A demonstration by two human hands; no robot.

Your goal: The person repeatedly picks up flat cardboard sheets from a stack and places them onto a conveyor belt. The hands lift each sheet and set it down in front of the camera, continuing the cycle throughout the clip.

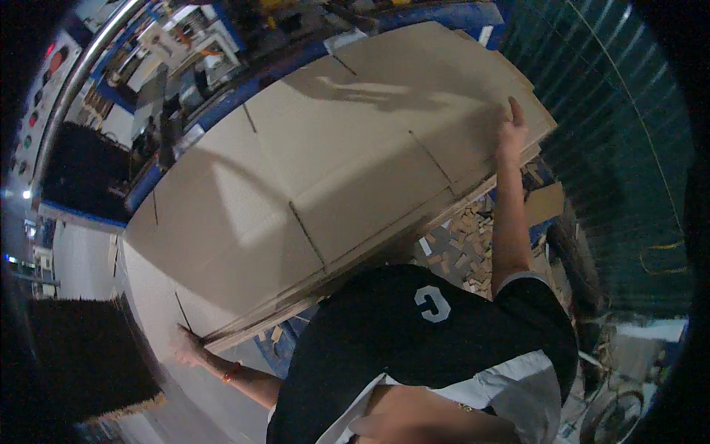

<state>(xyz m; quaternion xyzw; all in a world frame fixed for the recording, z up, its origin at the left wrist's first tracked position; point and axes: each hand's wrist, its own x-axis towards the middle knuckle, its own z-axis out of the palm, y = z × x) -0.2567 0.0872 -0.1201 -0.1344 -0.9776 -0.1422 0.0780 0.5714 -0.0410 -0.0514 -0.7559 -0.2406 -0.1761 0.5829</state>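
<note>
A wide tan cardboard sheet (347,148) with several dark slots cut into it lies on top of a stack of similar sheets in front of me. At its near left corner, my left hand (188,348) grips the edge of the sheet, beside a slot; its fingertips are partly hard to make out. My right arm reaches forward to the far right end, where my right hand (512,135) rests on the sheet near the edge with its fingers stretched out. Shadows fall across the cardboard.
Behind the stack runs a blue machine frame (259,78), with a metal rail (78,70) and a button panel (33,111) at the left. Small cardboard offcuts (462,240) litter the floor beneath. A dark green corrugated wall (621,126) stands right; a dark brown stack (92,359) lies left.
</note>
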